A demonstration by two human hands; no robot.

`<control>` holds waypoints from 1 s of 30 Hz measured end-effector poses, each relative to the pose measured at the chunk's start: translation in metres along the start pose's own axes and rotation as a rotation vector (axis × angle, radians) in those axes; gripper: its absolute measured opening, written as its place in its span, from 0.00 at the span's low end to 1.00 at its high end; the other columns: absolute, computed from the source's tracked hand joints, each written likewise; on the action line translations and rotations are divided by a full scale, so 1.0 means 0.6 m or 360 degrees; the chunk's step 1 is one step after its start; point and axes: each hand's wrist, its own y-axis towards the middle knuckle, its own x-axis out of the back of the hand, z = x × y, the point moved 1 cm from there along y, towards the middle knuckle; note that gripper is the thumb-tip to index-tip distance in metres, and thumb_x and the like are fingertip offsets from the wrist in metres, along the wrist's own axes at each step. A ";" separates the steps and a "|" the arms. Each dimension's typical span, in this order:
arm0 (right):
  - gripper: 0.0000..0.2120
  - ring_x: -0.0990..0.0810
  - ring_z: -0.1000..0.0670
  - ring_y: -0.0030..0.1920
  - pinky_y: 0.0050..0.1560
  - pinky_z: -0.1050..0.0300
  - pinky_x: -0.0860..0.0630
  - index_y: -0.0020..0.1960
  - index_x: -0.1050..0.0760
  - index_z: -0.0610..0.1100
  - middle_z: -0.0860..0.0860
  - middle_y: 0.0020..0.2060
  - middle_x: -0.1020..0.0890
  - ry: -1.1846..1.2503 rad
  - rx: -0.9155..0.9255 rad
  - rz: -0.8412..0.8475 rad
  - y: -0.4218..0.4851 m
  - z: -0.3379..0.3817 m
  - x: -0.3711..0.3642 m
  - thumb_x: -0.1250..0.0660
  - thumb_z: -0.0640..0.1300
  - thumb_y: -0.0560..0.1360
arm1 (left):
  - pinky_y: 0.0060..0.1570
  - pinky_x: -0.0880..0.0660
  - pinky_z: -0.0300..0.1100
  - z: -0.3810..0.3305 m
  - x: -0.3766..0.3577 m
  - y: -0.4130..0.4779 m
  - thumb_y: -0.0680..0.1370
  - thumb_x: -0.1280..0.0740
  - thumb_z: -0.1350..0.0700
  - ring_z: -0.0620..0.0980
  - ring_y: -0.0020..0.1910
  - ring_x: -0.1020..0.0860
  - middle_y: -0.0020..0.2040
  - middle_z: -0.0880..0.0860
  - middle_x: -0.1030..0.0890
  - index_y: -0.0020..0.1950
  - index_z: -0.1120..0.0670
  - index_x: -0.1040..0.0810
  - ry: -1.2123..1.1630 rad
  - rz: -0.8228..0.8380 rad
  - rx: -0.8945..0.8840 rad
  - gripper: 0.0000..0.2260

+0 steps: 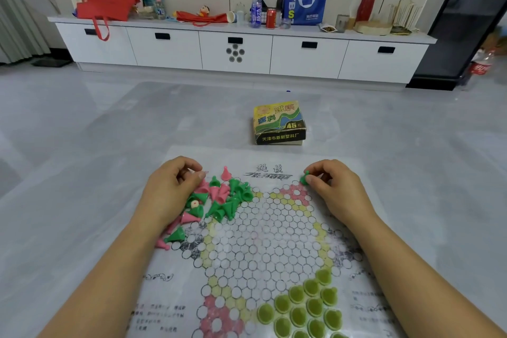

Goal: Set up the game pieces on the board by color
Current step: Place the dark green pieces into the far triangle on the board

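A paper Chinese checkers board (263, 241) lies flat on the floor in front of me. A loose heap of green and pink cone pieces (219, 200) covers its upper left part. My left hand (170, 186) rests at that heap, fingers curled; what they pinch is hidden. My right hand (333, 184) pinches a green piece (304, 178) at the tip of the board's far pink corner (297, 193). Several yellow-green pieces (304, 307) stand in rows on the near right corner. One pink piece (225, 173) stands upright above the heap.
The game's cardboard box (278, 123) sits on the grey floor just beyond the board. A white low cabinet (238, 49) with bags, bottles and cans runs along the far wall. A cola bottle (480, 67) stands on the floor at the right.
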 end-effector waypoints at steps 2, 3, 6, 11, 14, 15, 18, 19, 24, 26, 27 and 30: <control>0.03 0.28 0.58 0.37 0.39 0.68 0.33 0.45 0.22 0.47 0.54 0.42 0.24 0.0010 0.0011 0.0003 0.000 0.000 0.001 0.34 0.42 0.74 | 0.35 0.31 0.37 0.000 0.000 0.000 0.75 0.35 0.57 0.51 0.39 0.23 0.41 0.57 0.21 0.47 0.52 0.23 -0.0009 -0.0007 0.0004 0.02; 0.03 0.28 0.58 0.37 0.39 0.68 0.33 0.46 0.22 0.48 0.55 0.42 0.24 0.0007 0.0013 0.0005 0.000 0.000 0.000 0.34 0.42 0.74 | 0.35 0.32 0.37 0.001 0.000 0.001 0.76 0.35 0.57 0.49 0.38 0.23 0.40 0.56 0.21 0.47 0.52 0.23 -0.0014 -0.0014 0.0010 0.02; 0.05 0.28 0.59 0.38 0.40 0.67 0.33 0.47 0.21 0.47 0.54 0.43 0.24 -0.0011 0.0002 -0.0008 0.001 -0.001 -0.001 0.34 0.41 0.74 | 0.32 0.34 0.35 -0.001 0.000 0.001 0.76 0.35 0.58 0.44 0.33 0.26 0.35 0.52 0.24 0.46 0.52 0.23 -0.0019 0.0001 0.0018 0.02; 0.04 0.28 0.59 0.39 0.39 0.69 0.33 0.46 0.22 0.46 0.53 0.44 0.24 -0.0006 -0.0043 -0.0053 0.003 -0.004 0.000 0.35 0.42 0.74 | 0.34 0.32 0.36 0.001 0.003 0.003 0.75 0.35 0.58 0.46 0.35 0.25 0.35 0.50 0.23 0.44 0.51 0.22 -0.0077 0.0000 0.0046 0.03; 0.02 0.26 0.57 0.41 0.39 0.66 0.32 0.45 0.24 0.48 0.51 0.45 0.22 0.0162 -0.0117 -0.0186 0.005 -0.007 0.003 0.35 0.42 0.74 | 0.34 0.31 0.35 0.005 0.003 0.005 0.75 0.34 0.58 0.46 0.34 0.24 0.35 0.51 0.22 0.42 0.53 0.22 -0.0104 -0.0014 0.0067 0.03; 0.03 0.25 0.55 0.41 0.39 0.65 0.31 0.45 0.25 0.48 0.50 0.45 0.21 0.0223 -0.0137 -0.0211 0.005 -0.007 0.004 0.35 0.41 0.74 | 0.32 0.31 0.33 0.005 0.002 0.005 0.75 0.34 0.58 0.44 0.32 0.25 0.34 0.51 0.22 0.41 0.53 0.22 -0.0113 -0.0034 0.0073 0.04; 0.03 0.27 0.57 0.38 0.37 0.65 0.33 0.44 0.24 0.49 0.53 0.43 0.23 0.0148 -0.0121 -0.0133 0.004 -0.005 0.003 0.35 0.41 0.74 | 0.28 0.32 0.26 0.001 0.002 0.004 0.76 0.35 0.59 0.38 0.30 0.25 0.33 0.50 0.22 0.42 0.54 0.23 -0.0130 -0.0071 0.0065 0.04; 0.04 0.28 0.57 0.37 0.36 0.66 0.34 0.44 0.24 0.49 0.54 0.42 0.24 0.0083 -0.0105 -0.0082 0.003 -0.003 0.002 0.35 0.41 0.74 | 0.29 0.32 0.27 -0.001 0.002 0.004 0.76 0.35 0.59 0.38 0.31 0.25 0.34 0.50 0.22 0.42 0.54 0.23 -0.0106 -0.0067 0.0049 0.04; 0.03 0.28 0.58 0.37 0.36 0.67 0.34 0.43 0.24 0.49 0.55 0.42 0.25 -0.0025 -0.0066 -0.0024 0.002 0.002 0.000 0.35 0.42 0.74 | 0.35 0.33 0.33 -0.002 -0.002 0.000 0.76 0.36 0.59 0.43 0.38 0.24 0.40 0.49 0.21 0.46 0.51 0.23 0.0007 -0.0025 -0.0023 0.04; 0.03 0.28 0.58 0.37 0.36 0.67 0.34 0.44 0.24 0.49 0.54 0.42 0.25 -0.0040 -0.0057 -0.0024 0.002 0.002 0.000 0.35 0.42 0.74 | 0.36 0.31 0.35 0.000 -0.001 0.001 0.76 0.36 0.59 0.47 0.37 0.24 0.39 0.51 0.21 0.48 0.51 0.23 -0.0053 -0.0023 -0.0002 0.05; 0.03 0.28 0.58 0.37 0.36 0.67 0.34 0.44 0.24 0.49 0.54 0.43 0.25 -0.0049 -0.0052 -0.0021 0.003 0.002 0.000 0.34 0.42 0.74 | 0.36 0.30 0.37 0.001 0.001 0.003 0.76 0.36 0.58 0.49 0.36 0.25 0.38 0.51 0.22 0.48 0.51 0.23 -0.0120 -0.0040 0.0029 0.05; 0.05 0.28 0.58 0.38 0.36 0.66 0.33 0.47 0.24 0.49 0.53 0.44 0.25 -0.0067 -0.0063 -0.0019 0.003 -0.001 -0.001 0.35 0.41 0.73 | 0.38 0.30 0.41 0.000 0.007 0.008 0.77 0.37 0.59 0.53 0.37 0.28 0.39 0.55 0.25 0.45 0.48 0.24 -0.0339 -0.0108 0.0144 0.05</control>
